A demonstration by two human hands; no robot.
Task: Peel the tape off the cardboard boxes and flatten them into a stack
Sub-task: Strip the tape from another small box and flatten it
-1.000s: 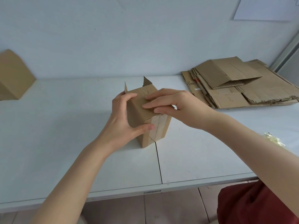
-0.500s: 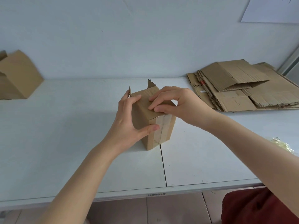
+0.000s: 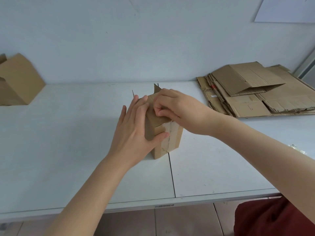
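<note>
A small brown cardboard box [image 3: 170,138] stands on the white table [image 3: 68,150] in the middle of the view, its far flaps sticking up. Clear tape runs down its near face. My left hand [image 3: 134,133] holds the box's left side, fingers straight up along it and thumb pressed on the near face. My right hand [image 3: 177,108] lies over the box's top with its fingertips curled and pinching at the top surface; what they pinch is too small to make out. A stack of flattened boxes [image 3: 255,92] lies at the back right.
Another brown box [image 3: 18,82] stands at the far left against the wall. A crumpled bit of clear tape [image 3: 296,149] lies near the table's right edge. The table's front edge runs across the lower view, with a red cloth [image 3: 272,218] below it.
My right hand's fingers have curled from flat on the box top into a pinch. My left hand's fingers have straightened along the box's side. The view has shifted slightly.
</note>
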